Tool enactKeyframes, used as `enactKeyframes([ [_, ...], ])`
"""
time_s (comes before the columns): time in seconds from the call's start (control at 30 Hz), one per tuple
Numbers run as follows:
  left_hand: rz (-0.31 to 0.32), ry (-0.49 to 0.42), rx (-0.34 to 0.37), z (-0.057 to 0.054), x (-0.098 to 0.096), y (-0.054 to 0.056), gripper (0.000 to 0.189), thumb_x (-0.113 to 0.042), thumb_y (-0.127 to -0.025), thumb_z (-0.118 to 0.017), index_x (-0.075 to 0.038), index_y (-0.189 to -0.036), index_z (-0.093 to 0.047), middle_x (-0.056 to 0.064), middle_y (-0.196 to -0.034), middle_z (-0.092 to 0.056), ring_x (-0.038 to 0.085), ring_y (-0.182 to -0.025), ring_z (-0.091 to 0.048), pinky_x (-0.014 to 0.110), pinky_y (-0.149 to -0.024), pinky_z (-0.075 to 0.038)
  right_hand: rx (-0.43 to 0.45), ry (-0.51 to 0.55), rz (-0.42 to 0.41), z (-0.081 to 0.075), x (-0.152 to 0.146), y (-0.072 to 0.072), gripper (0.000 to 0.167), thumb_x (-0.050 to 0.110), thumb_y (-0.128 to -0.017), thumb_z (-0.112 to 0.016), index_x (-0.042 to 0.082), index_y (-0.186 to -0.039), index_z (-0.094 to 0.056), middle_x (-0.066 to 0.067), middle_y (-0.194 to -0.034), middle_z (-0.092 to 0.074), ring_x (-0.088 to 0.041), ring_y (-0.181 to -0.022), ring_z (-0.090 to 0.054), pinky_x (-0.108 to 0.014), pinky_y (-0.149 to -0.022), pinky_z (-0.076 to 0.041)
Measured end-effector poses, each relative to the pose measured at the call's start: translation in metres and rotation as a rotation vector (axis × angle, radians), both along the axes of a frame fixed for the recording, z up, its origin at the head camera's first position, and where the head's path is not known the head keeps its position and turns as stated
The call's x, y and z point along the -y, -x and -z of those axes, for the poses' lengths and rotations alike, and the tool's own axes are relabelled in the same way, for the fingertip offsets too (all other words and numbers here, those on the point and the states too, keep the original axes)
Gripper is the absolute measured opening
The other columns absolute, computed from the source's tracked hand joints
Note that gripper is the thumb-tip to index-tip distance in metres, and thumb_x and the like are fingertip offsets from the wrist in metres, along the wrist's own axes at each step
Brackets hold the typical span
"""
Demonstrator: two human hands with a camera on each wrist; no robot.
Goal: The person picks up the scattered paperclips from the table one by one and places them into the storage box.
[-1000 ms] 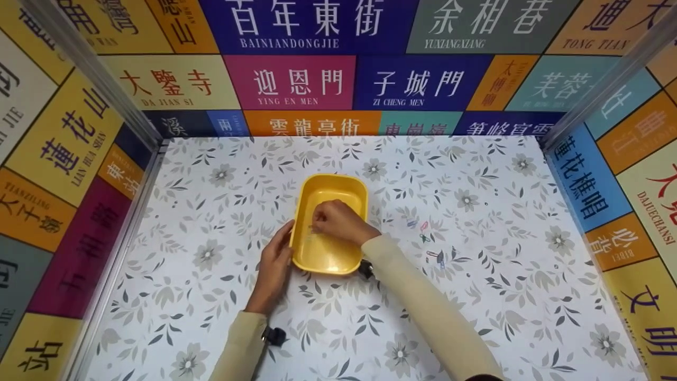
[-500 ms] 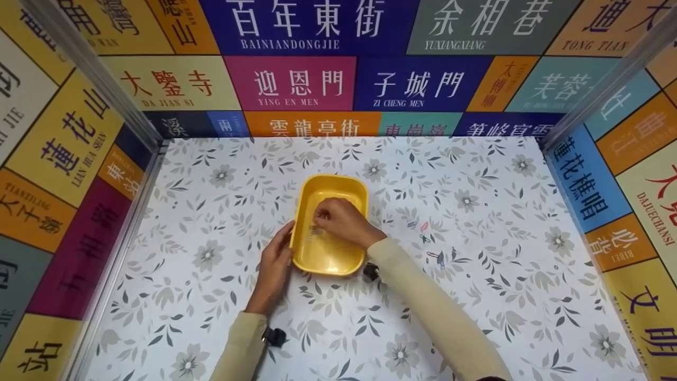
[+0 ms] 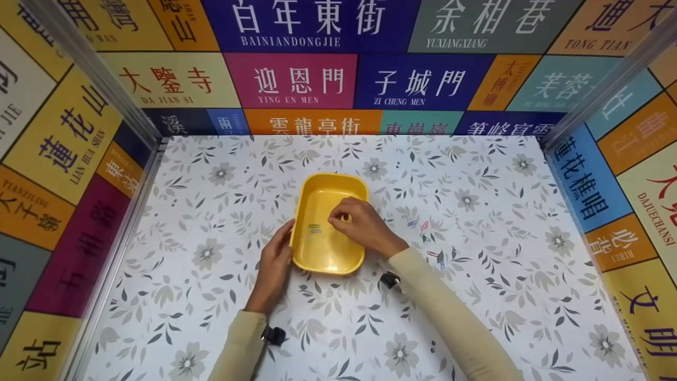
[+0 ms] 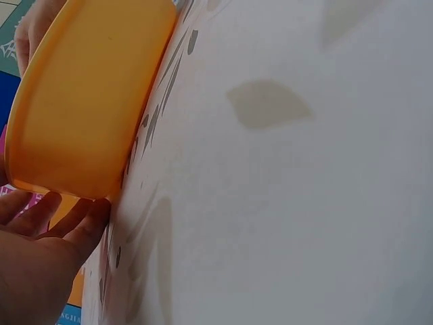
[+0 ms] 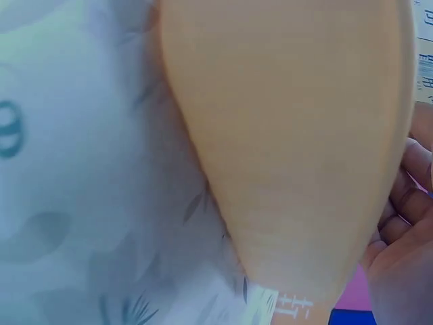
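A yellow plastic tray [image 3: 330, 264] lies near the middle of the table. At its left side my left hand [image 3: 272, 264] rests with its fingers against the outer wall; the left wrist view shows those fingertips [image 4: 98, 210] touching the tray. Over the tray's right half hovers my right hand [image 3: 365, 225], its fingers curled and the thumb close to the index finger. Nothing shows between them. On the tray floor, left of the right hand, lie a few small clips [image 3: 314, 228], one greenish; they look like paper clips.
Several small coloured paper clips lie loose right of the tray, among them a pink clip [image 3: 424, 226], a green clip [image 3: 424, 238] and a blue clip [image 3: 412, 224]. The table cloth [image 3: 211, 307] has a leaf pattern. Sign-printed panels [image 3: 301, 82] enclose the back and sides.
My right hand has drawn back to the right from the clips in the tray, which now show uncovered. The left hand and the tray have stayed in place.
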State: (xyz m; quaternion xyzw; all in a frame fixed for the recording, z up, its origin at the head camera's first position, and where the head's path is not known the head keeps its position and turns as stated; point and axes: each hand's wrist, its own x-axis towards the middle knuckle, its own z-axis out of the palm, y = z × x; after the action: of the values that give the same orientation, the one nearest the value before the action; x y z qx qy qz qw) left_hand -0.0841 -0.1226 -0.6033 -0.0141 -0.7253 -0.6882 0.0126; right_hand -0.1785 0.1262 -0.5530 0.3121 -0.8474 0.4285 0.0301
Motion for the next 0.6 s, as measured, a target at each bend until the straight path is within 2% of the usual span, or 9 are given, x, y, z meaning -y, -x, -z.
enactKeyframes([
  [0.23,-0.004,-0.006,-0.003,-0.001,0.0,0.0,0.058,0.0,-0.109,-0.05,-0.014,-0.165,-0.052,0.008,-0.166,-0.054,0.027,-0.151,-0.053,0.031,-0.124,-0.043,-0.099,0.076,0.048,0.004,-0.018,-0.012,0.005,0.003,-0.098,-0.08,0.007,-0.096,-0.082,-0.005,-0.093,-0.073,-0.024,-0.088,-0.067,-0.041,-0.077,-0.06],
  [0.4,-0.008,-0.003,0.0,-0.001,0.0,0.0,0.058,-0.001,-0.109,-0.051,-0.015,-0.165,-0.052,0.004,-0.167,-0.053,0.023,-0.153,-0.051,0.035,-0.128,-0.039,-0.129,0.093,0.079,0.006,-0.03,-0.018,0.008,0.001,-0.096,-0.081,0.008,-0.096,-0.082,-0.004,-0.093,-0.074,-0.023,-0.086,-0.066,-0.032,-0.073,-0.056],
  [0.6,-0.005,0.001,-0.001,0.001,0.001,-0.001,0.059,-0.001,-0.109,-0.05,-0.017,-0.165,-0.052,0.003,-0.167,-0.053,0.022,-0.152,-0.052,0.036,-0.128,-0.038,-0.09,0.132,0.081,0.011,-0.045,-0.025,0.004,0.004,-0.098,-0.079,0.003,-0.099,-0.082,-0.005,-0.096,-0.075,-0.02,-0.091,-0.069,-0.025,-0.081,-0.059],
])
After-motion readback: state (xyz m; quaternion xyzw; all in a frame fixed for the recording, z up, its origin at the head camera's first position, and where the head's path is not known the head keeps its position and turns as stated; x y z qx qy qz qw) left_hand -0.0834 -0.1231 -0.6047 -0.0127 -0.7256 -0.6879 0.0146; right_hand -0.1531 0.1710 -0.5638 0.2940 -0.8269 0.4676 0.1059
